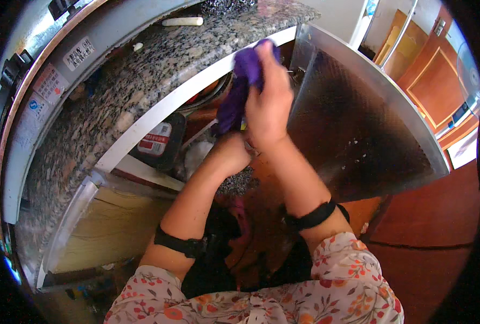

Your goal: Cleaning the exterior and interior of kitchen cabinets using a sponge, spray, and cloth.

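Note:
My right hand [270, 101] grips a purple cloth [248, 69] beside the white front edge [199, 79] of a cabinet under a granite countertop [142, 81]. The cloth is bunched and slightly blurred. Its lower end reaches my left hand [233, 154], which is curled around it; most of those fingers are hidden. Inside the open cabinet, behind my left hand, sits a black plastic tray [171, 152] with a printed label. A whitish bundle [197, 156] shows beside my left wrist, and a grey speckled patch [238, 182] lies below it.
An open cabinet door [357, 125] with a metal frame stands at the right, and a yellowish door panel [110, 231] at the lower left. A white stick-like piece [183, 21] lies on the countertop. A stove edge with black knobs [15, 69] runs along the far left.

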`<act>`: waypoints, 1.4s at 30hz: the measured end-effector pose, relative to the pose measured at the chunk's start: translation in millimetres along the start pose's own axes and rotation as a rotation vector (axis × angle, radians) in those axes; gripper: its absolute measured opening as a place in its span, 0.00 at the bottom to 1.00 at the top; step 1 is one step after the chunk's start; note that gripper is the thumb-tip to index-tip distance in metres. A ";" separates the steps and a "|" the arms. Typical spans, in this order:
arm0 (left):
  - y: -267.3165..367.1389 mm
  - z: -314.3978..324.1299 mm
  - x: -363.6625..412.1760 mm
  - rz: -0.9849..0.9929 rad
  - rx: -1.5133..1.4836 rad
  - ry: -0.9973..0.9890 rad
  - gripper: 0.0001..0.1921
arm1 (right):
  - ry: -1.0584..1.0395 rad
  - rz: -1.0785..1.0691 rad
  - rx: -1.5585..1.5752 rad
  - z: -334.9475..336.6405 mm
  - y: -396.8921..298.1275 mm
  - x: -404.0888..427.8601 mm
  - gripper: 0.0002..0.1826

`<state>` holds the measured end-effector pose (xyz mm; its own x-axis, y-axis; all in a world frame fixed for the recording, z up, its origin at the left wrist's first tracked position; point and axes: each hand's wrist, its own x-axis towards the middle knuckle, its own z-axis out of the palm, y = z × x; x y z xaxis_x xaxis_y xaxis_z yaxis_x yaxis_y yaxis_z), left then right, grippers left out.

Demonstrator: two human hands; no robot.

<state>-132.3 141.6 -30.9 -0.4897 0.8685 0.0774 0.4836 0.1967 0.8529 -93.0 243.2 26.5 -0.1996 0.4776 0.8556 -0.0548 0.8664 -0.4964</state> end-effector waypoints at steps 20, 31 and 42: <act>5.3 0.8 5.0 -0.044 0.203 -0.087 0.12 | 0.013 -0.002 -0.070 -4.3 28.5 20.4 0.39; -14.5 0.7 9.6 -0.062 0.238 -0.097 0.09 | -0.037 0.343 0.057 -7.3 -8.3 15.3 0.15; -31.6 0.6 4.1 0.333 -0.226 0.290 0.06 | 0.160 0.310 0.409 15.6 -60.0 -18.2 0.11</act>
<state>-149.2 139.2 -57.8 -0.5324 0.6986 0.4779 0.4942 -0.2018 0.8456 -101.3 180.3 38.4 -0.1174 0.7461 0.6554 -0.3999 0.5686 -0.7189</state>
